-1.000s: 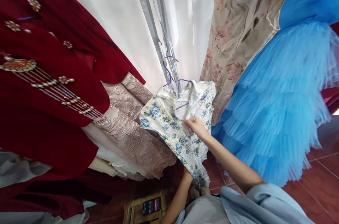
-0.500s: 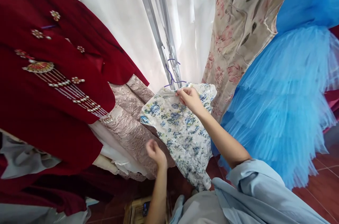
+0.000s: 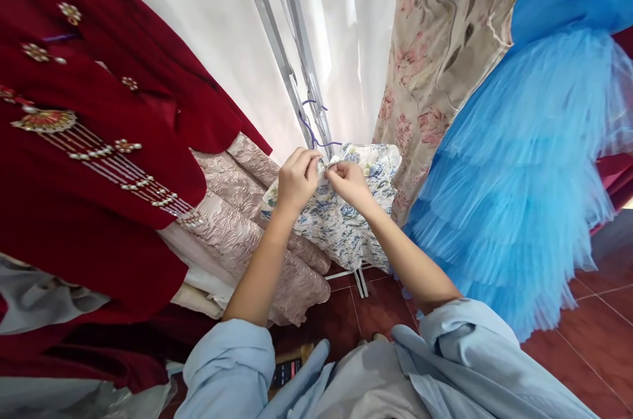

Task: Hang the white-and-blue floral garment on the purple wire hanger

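A white blouse with blue flowers (image 3: 346, 234) hangs from a purple hanger (image 3: 316, 135) on a grey metal stand (image 3: 277, 23). Both hands meet at the front of its neckline. My left hand (image 3: 298, 180) has its fingers closed on the left edge of the collar. Close beside it, my right hand (image 3: 349, 183) pinches the other edge, thumb against forefinger. The fingertips nearly touch, and any small fastener between them is too hidden to make out.
On the left hang a dark red garment (image 3: 123, 161) with beaded ornaments and a pinkish brocade skirt (image 3: 257, 247). To the right are a beige floral dress (image 3: 420, 76) and a blue tulle dress (image 3: 519, 194). White curtain (image 3: 198, 23) lies behind, red floor tiles (image 3: 341, 313) below.
My left hand has risen from below the blouse to its neckline and closed on the fabric. My right hand stays at the collar. The blouse's lower part now hangs farther back.
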Tool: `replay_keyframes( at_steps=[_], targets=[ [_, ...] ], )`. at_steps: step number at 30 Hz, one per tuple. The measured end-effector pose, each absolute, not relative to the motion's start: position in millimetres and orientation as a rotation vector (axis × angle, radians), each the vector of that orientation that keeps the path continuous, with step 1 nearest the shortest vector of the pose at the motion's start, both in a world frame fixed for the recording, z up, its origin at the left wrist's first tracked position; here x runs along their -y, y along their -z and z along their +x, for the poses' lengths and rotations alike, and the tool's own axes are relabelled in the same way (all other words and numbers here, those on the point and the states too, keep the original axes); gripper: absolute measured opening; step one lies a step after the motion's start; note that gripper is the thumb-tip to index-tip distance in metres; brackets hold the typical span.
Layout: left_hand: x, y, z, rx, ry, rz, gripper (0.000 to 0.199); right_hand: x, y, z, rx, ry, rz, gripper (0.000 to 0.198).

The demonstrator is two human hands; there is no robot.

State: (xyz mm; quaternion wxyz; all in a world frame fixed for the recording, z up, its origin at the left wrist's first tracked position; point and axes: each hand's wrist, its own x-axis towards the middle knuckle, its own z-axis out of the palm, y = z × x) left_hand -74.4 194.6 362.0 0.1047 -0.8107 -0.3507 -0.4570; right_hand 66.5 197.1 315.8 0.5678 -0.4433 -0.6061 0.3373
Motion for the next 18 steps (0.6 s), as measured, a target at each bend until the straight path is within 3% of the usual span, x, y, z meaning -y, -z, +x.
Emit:
replay_keyframes(
  at_steps=[7, 12, 15, 18],
  targets=[
    [-193, -377, -110, 1.095, 1.774, -2.037, 0.023, -166, -201, 46, 1.678, -0.723, -1.585, 0.024],
    [-218, -357, -179, 1.205, 2.111, -1.932, 0.017, -117, -111, 40, 1.777, -0.825, -1.799, 0.026],
    [-245, -336, -225, 1.425, 2.758, -1.566, 0.011, -106, -91, 41, 1.747, -0.91, -1.698, 0.024],
    [-258, -305, -246, 1.67, 3.462, -1.04, 0.02, -106, -90, 40, 1.645, -1.002, -1.548, 0.024]
  ],
)
